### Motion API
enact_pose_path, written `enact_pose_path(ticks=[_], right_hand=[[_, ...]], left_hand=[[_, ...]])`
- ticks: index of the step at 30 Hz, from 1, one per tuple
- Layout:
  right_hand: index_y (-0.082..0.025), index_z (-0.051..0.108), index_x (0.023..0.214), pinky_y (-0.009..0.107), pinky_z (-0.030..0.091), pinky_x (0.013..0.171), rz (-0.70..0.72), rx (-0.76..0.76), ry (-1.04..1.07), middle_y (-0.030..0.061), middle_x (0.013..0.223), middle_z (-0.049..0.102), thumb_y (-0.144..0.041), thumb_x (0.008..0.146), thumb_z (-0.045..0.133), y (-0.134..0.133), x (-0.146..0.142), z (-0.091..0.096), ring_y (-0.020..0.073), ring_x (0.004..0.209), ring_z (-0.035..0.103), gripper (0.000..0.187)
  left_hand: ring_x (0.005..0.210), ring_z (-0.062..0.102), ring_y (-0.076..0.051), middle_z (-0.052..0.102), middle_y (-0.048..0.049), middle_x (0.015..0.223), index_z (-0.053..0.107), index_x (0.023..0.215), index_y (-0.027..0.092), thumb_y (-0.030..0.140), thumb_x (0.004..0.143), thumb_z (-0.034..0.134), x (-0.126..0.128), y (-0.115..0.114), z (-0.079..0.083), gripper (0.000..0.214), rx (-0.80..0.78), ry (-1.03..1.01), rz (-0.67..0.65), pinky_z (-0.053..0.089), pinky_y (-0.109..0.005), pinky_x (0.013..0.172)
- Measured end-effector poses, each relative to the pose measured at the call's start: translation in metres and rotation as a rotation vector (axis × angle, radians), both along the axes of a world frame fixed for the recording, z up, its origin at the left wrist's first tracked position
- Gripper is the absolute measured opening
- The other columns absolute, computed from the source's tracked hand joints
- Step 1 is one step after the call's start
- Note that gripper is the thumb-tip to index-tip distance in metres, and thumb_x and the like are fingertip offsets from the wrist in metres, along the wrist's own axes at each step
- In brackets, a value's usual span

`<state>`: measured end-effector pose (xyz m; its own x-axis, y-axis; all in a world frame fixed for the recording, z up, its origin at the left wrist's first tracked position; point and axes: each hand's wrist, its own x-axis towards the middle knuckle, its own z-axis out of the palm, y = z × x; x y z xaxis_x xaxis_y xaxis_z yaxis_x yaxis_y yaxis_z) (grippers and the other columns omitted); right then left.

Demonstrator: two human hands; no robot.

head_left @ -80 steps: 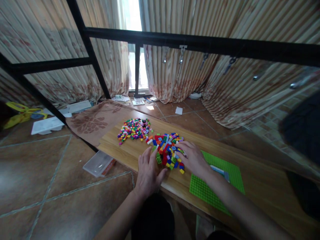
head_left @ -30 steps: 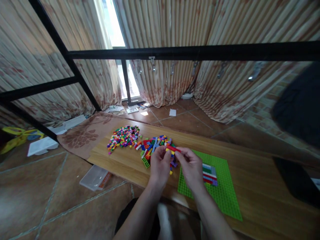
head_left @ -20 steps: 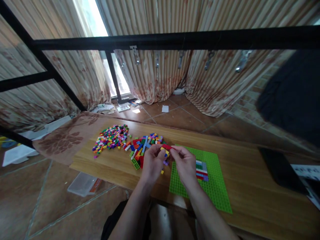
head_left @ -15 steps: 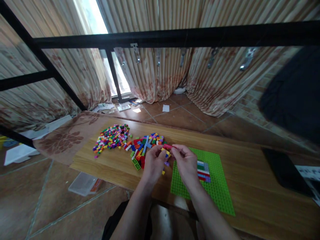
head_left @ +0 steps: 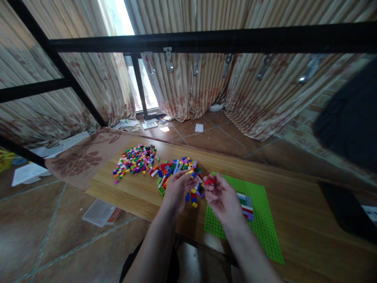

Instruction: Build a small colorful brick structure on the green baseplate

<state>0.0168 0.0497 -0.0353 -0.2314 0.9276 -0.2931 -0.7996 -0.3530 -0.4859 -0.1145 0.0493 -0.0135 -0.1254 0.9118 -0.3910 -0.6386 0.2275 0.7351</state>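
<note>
Over the pile of larger toy bricks (head_left: 167, 169), my left hand (head_left: 176, 192) pinches a yellow brick (head_left: 191, 172); something blue shows beside it. My right hand (head_left: 222, 196) is closed on a red brick (head_left: 209, 181), held above the left edge of the green baseplate (head_left: 256, 236). A gap separates the two hands. Rows of white, green, red, grey and purple bricks (head_left: 247, 206) sit on the baseplate, partly hidden behind my right hand. A few loose blue, red and yellow bricks (head_left: 194, 198) lie on the table between my wrists.
A heap of small colourful bricks (head_left: 135, 159) lies farther left on the wooden table (head_left: 118, 192). A dark flat object (head_left: 344, 208) rests at the right end. Below the table's left side, a clear plastic box (head_left: 98, 213) is on the tiled floor. A black metal bar (head_left: 206, 41) crosses above.
My hands have moved apart, the yellow brick staying in the left and the red one in the right. The right palm has turned upward. The view has shifted slightly.
</note>
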Motion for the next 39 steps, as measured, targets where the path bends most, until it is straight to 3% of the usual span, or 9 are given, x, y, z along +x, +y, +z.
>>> enact_pose_path(ticks=[3, 5, 11, 16, 21, 26, 34, 39], right_hand=[[-0.017, 0.064, 0.079, 0.007, 0.030, 0.030, 0.089, 0.007, 0.063, -0.0015, 0.070, 0.061, -0.029, 0.078, 0.071, 0.001, -0.003, -0.001, 0.0024, 0.045, 0.043, 0.013], [-0.018, 0.065, 0.081, 0.007, 0.032, 0.030, 0.092, -0.008, 0.072, -0.0026, 0.068, 0.059, -0.024, 0.076, 0.072, 0.001, -0.006, 0.000, 0.0019, 0.045, 0.043, 0.010], [-0.017, 0.068, 0.082, 0.010, 0.043, 0.040, -0.103, -0.148, 0.014, -0.0002, 0.072, 0.065, -0.010, 0.069, 0.072, 0.001, -0.017, 0.005, 0.0038, 0.051, 0.049, 0.016], [-0.021, 0.068, 0.091, 0.016, 0.045, 0.050, -0.173, 0.075, -0.268, -0.0021, 0.079, 0.066, -0.019, 0.067, 0.076, -0.005, -0.023, 0.005, 0.0059, 0.059, 0.054, 0.025], [-0.026, 0.061, 0.113, 0.024, 0.049, 0.065, -0.179, 0.335, -0.619, -0.0005, 0.094, 0.066, -0.027, 0.073, 0.071, -0.008, -0.021, 0.000, 0.0120, 0.077, 0.060, 0.041], [-0.024, 0.056, 0.117, 0.031, 0.050, 0.076, -0.241, 0.357, -0.716, 0.0004, 0.093, 0.067, -0.030, 0.072, 0.072, -0.002, -0.016, -0.002, 0.0149, 0.082, 0.062, 0.048], [-0.021, 0.060, 0.106, 0.027, 0.047, 0.059, -0.218, 0.274, -0.729, -0.0037, 0.073, 0.067, -0.034, 0.066, 0.076, -0.002, -0.015, 0.000, 0.0118, 0.058, 0.058, 0.045], [-0.021, 0.061, 0.103, 0.027, 0.048, 0.058, -0.138, 0.285, -0.790, -0.0027, 0.072, 0.067, -0.036, 0.067, 0.074, -0.002, -0.013, 0.002, 0.0137, 0.060, 0.060, 0.041]], left_hand=[[0.064, 0.068, -0.014, 0.068, -0.0045, 0.070, 0.060, 0.082, 0.011, 0.010, 0.066, 0.070, 0.003, 0.000, -0.001, 0.018, -0.011, -0.018, 0.001, 0.055, -0.025, 0.068], [0.063, 0.068, -0.013, 0.068, -0.0044, 0.070, 0.060, 0.082, 0.011, 0.009, 0.067, 0.069, 0.005, 0.000, 0.000, 0.018, -0.009, -0.029, 0.006, 0.054, -0.024, 0.068], [0.062, 0.068, -0.013, 0.066, -0.0024, 0.067, 0.058, 0.080, 0.012, 0.009, 0.066, 0.068, 0.008, -0.001, 0.002, 0.018, -0.030, -0.005, 0.029, 0.053, -0.023, 0.065], [0.054, 0.061, -0.009, 0.063, -0.0001, 0.064, 0.058, 0.080, 0.012, 0.011, 0.064, 0.071, 0.011, -0.003, 0.003, 0.020, -0.011, 0.007, 0.009, 0.050, -0.020, 0.057], [0.050, 0.057, -0.008, 0.062, 0.0004, 0.063, 0.060, 0.079, 0.013, 0.028, 0.069, 0.073, 0.012, -0.003, 0.003, 0.023, -0.015, 0.026, -0.067, 0.046, -0.018, 0.050], [0.051, 0.055, -0.005, 0.062, 0.0017, 0.061, 0.061, 0.078, 0.012, 0.025, 0.060, 0.080, 0.010, -0.006, 0.006, 0.029, -0.010, 0.071, -0.149, 0.042, -0.015, 0.050], [0.043, 0.052, -0.007, 0.059, 0.0042, 0.051, 0.061, 0.073, 0.014, 0.019, 0.058, 0.070, 0.012, -0.005, 0.007, 0.018, 0.091, 0.238, -0.103, 0.040, -0.017, 0.045], [0.039, 0.048, -0.007, 0.057, 0.0055, 0.048, 0.062, 0.070, 0.015, 0.014, 0.058, 0.063, 0.014, -0.004, 0.001, 0.013, 0.116, 0.378, -0.055, 0.036, -0.017, 0.041]])
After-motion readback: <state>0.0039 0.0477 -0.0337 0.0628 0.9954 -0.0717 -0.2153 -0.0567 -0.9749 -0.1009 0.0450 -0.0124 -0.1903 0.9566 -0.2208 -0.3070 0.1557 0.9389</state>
